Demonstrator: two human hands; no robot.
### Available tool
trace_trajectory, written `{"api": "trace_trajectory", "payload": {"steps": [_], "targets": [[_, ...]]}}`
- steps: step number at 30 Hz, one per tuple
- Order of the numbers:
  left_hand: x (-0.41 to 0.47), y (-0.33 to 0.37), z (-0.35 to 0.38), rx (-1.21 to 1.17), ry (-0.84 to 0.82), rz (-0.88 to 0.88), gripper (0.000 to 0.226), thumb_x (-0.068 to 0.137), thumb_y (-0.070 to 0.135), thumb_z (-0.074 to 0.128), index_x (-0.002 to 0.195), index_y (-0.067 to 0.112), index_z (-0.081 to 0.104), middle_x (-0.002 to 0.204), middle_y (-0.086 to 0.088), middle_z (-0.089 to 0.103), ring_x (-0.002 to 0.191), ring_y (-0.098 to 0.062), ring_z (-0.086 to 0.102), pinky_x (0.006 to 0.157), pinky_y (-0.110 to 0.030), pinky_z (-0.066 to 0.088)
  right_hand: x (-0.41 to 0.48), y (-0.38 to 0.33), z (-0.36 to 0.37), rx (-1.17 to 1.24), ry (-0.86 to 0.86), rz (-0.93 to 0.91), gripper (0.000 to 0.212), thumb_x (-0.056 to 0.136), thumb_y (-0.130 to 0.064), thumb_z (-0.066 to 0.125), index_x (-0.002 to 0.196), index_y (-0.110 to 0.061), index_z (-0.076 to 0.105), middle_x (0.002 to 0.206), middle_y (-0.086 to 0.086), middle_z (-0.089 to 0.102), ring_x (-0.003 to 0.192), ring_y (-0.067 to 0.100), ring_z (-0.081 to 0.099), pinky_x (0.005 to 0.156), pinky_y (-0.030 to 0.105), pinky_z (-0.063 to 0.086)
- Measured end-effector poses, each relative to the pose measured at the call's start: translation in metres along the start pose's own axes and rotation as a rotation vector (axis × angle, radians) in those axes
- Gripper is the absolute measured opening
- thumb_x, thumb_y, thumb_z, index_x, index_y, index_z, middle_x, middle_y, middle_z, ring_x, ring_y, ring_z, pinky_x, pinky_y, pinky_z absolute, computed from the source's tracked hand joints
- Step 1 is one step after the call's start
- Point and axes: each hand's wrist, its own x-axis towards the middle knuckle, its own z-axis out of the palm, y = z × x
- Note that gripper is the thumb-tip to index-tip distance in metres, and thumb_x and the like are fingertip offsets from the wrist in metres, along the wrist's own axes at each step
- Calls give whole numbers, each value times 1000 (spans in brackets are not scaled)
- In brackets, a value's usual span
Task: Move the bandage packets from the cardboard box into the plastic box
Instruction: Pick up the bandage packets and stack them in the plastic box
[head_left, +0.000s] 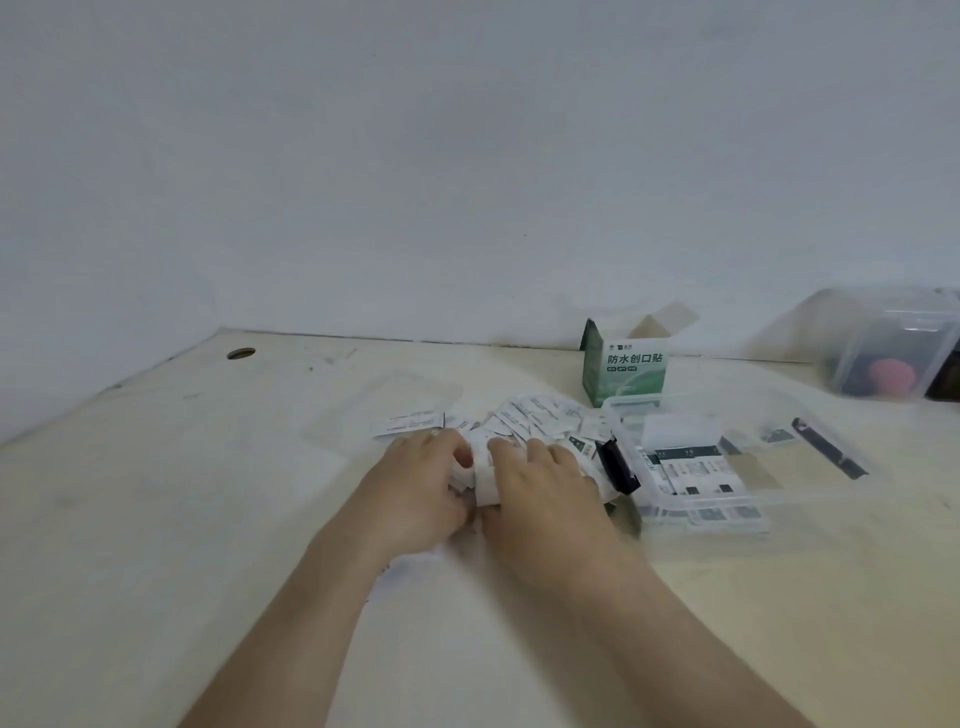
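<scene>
Both of our hands were cupped around one stack of bandage packets (480, 480), left hand (415, 486) and right hand (540, 488) pressing inward, likely to square the loose pile for one lift. More packets (524, 415) lay scattered at twelve o'clock. At three o'clock sat the plastic box (737, 506), partly filled; the open cardboard box (626, 371) stood at one o'clock.
</scene>
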Motion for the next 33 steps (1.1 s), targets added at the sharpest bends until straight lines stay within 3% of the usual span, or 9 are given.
{"api": "trace_trajectory", "payload": {"steps": [3, 7, 12, 16, 19, 21, 26, 29, 33], "targets": [[1, -1, 2, 5, 33, -12, 47, 79, 35, 69, 122, 28, 52, 122, 7, 60, 115, -19, 52, 92, -32, 43, 3, 9, 9, -19, 37, 51, 40, 90, -26, 51, 128, -21, 38, 120, 8, 56, 118, 32, 46, 86, 44, 42], [-2, -1, 1, -54, 55, -18, 47, 78, 33, 72, 122, 33, 55, 117, 12, 64, 106, -13, 58, 90, -29, 47, 6, 13, 9, -1, 95, -4, 39, 91, -19, 49, 129, -22, 44, 113, 3, 65, 111, 29, 53, 83, 40, 46], [-3, 2, 0, -230, 135, -79, 36, 80, 14, 65, 110, 34, 61, 80, 10, 66, 80, -8, 61, 72, -27, 50, 6, 11, 9, 224, 125, 27, 32, 93, -18, 47, 122, -24, 58, 109, -1, 70, 107, 23, 59, 86, 35, 48], [-1, 5, 1, -523, 205, -137, 27, 77, 4, 61, 83, 30, 67, 55, 12, 56, 43, -3, 45, 49, -20, 37, 4, 10, 8, 492, 126, 29, 26, 95, -20, 48, 115, -22, 64, 99, -6, 72, 92, 15, 64, 80, 32, 51], [-1, 6, -4, -604, 268, -153, 20, 73, 8, 71, 73, 28, 70, 51, 15, 52, 45, -4, 46, 53, -21, 38, 6, 12, 7, 740, 140, 92, 12, 93, -26, 54, 101, -24, 63, 87, -8, 70, 71, 10, 62, 65, 29, 50], [-4, 8, -9, -599, 316, -125, 20, 72, 8, 70, 73, 28, 70, 55, 14, 53, 47, -5, 46, 54, -22, 40, 8, 12, 4, 919, 133, 180, 12, 93, -34, 55, 96, -25, 62, 84, -6, 69, 71, 11, 65, 70, 33, 55], [-16, 23, -16, -417, 347, 95, 30, 78, 6, 64, 89, 35, 65, 69, 9, 60, 56, -6, 56, 55, -21, 48, 10, 9, 2, 1281, -129, 272, 63, 80, -60, 64, 120, -12, 60, 105, 7, 72, 89, 19, 73, 92, 43, 55], [-18, 27, -11, -197, 246, 256, 61, 76, 4, 59, 121, 45, 48, 84, 11, 61, 79, -9, 60, 76, -33, 53, 8, 12, -5, 1466, -181, 217, 41, 95, -37, 54, 100, 1, 67, 89, 14, 72, 80, 24, 72, 87, 41, 57], [-21, 25, -13, -421, 104, 220, 80, 72, 12, 61, 131, 57, 32, 87, 13, 64, 84, -7, 65, 87, -34, 54, 5, 16, -8, 1588, -177, 243, 25, 97, -14, 47, 85, 0, 64, 90, 24, 70, 74, 29, 67, 73, 38, 58]]}}
